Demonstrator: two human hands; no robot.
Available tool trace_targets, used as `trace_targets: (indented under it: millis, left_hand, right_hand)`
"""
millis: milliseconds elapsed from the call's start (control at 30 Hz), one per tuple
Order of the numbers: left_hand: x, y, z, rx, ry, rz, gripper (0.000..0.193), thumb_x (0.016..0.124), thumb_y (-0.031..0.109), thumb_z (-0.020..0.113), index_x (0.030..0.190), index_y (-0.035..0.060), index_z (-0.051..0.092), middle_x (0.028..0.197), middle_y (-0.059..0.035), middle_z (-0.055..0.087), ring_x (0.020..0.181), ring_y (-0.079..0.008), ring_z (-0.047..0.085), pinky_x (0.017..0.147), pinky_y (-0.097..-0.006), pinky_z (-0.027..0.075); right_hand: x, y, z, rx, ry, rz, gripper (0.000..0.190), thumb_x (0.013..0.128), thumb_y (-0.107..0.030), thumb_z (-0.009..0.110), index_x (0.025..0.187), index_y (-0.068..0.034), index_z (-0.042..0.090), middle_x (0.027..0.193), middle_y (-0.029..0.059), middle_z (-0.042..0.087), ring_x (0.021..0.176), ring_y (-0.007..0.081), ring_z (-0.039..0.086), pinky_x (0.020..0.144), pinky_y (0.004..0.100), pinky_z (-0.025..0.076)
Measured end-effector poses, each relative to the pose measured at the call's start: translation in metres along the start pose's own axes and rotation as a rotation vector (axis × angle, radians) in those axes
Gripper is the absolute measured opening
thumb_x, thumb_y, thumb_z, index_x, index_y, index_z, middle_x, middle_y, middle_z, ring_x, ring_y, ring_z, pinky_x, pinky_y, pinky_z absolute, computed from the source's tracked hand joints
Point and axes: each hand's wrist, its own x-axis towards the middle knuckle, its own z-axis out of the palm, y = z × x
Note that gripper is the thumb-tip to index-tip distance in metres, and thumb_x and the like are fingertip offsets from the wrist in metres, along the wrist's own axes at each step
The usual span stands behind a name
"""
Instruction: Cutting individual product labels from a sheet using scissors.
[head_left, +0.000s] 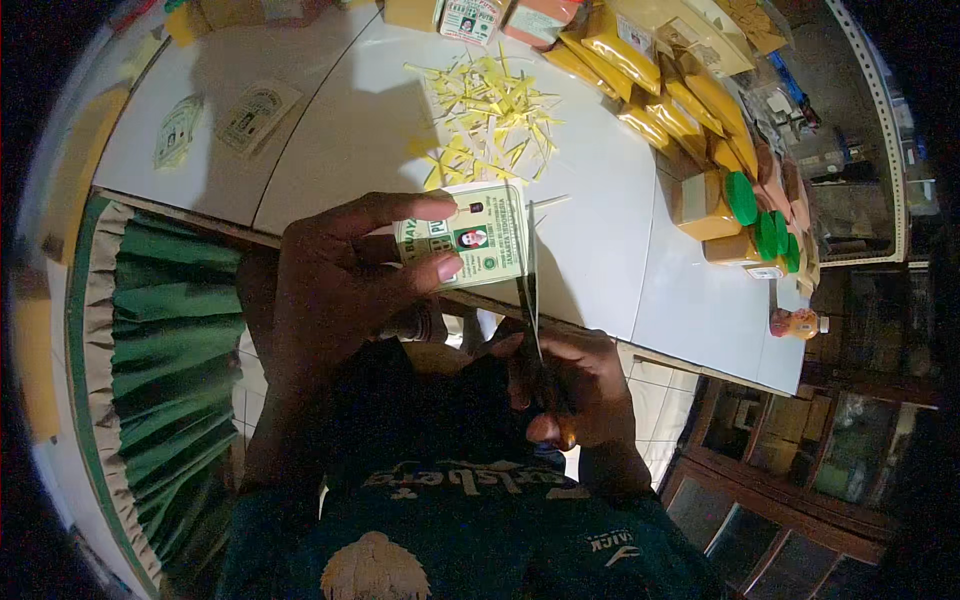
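Between the thumb and fingers of my left hand (352, 262) is a printed paper label (491, 236), pale green-yellow with a small portrait and writing. It is raised in front of the table's near edge. My right hand (574, 382) grips a pair of scissors (533, 300) with the blades pointing up, along the label's right edge. Whether the blades touch the paper cannot be told. Beyond the label, a loose heap of thin yellow and white paper strips (495, 112) lies on the white tiled table (600, 247). The scissors' handles are mostly hidden in the dark by my fingers.
Two piles of labels (178, 131) (257, 118) lie at the table's left. Yellow-orange filled plastic packs (622, 49) are heaped at the back right, near green-lidded jars (712, 204). A small bottle (796, 323) is at the far right. A green curtain (176, 360) hangs below the left edge.
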Motion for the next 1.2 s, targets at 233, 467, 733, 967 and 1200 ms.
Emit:
trace_targets:
  millis: [233, 467, 733, 967, 1200]
  left_hand:
    - [0.001, -0.01, -0.004, 0.063, -0.019, 0.162, 0.032, 0.076, -0.005, 0.068, 0.106, -0.002, 0.061, 0.099, -0.015, 0.065, 0.087, -0.02, 0.065, 0.073, -0.0275, 0.056]
    - [0.0, -0.003, -0.005, -0.036, -0.029, -0.059, 0.033, 0.074, -0.005, 0.069, 0.106, -0.0001, 0.062, 0.103, -0.0148, 0.064, 0.089, -0.0202, 0.064, 0.073, -0.028, 0.056]
    - [0.006, -0.01, -0.006, 0.043, -0.064, 0.089, 0.033, 0.075, -0.003, 0.07, 0.106, -0.0002, 0.061, 0.106, -0.0143, 0.063, 0.091, -0.0198, 0.064, 0.075, -0.0287, 0.055]
    - [0.008, -0.008, -0.007, 0.076, -0.086, 0.08, 0.033, 0.075, -0.003, 0.07, 0.107, 0.0009, 0.062, 0.105, -0.0138, 0.064, 0.091, -0.0193, 0.064, 0.075, -0.0283, 0.055]
    - [0.008, -0.008, -0.007, 0.011, -0.087, 0.004, 0.034, 0.075, -0.003, 0.07, 0.108, 0.0012, 0.061, 0.102, -0.0137, 0.065, 0.089, -0.0188, 0.064, 0.071, -0.0292, 0.057]
  right_hand:
    - [0.002, 0.0, 0.003, 0.051, 0.025, -0.031, 0.079, 0.051, -0.042, 0.087, 0.104, 0.009, 0.059, 0.076, 0.0088, 0.062, 0.063, 0.0128, 0.059, 0.052, 0.0223, 0.045]
    - [0.009, -0.006, 0.005, 0.067, -0.004, -0.008, 0.075, 0.053, -0.043, 0.086, 0.101, 0.008, 0.06, 0.071, 0.0073, 0.062, 0.059, 0.0115, 0.059, 0.051, 0.0216, 0.045]
    - [0.001, -0.003, 0.009, 0.035, 0.131, 0.022, 0.039, 0.072, -0.02, 0.076, 0.096, 0.007, 0.061, 0.065, 0.0084, 0.061, 0.053, 0.0114, 0.058, 0.044, 0.02, 0.043]
    - [0.003, -0.025, 0.011, 0.112, 0.098, 0.243, 0.019, 0.078, -0.005, 0.062, 0.092, 0.007, 0.062, 0.06, 0.0078, 0.059, 0.049, 0.0099, 0.056, 0.042, 0.0203, 0.041]
    - [0.001, -0.006, 0.007, -0.095, 0.09, -0.081, 0.035, 0.067, -0.016, 0.08, 0.087, 0.007, 0.062, 0.058, 0.0046, 0.059, 0.049, 0.0075, 0.054, 0.042, 0.0191, 0.038]
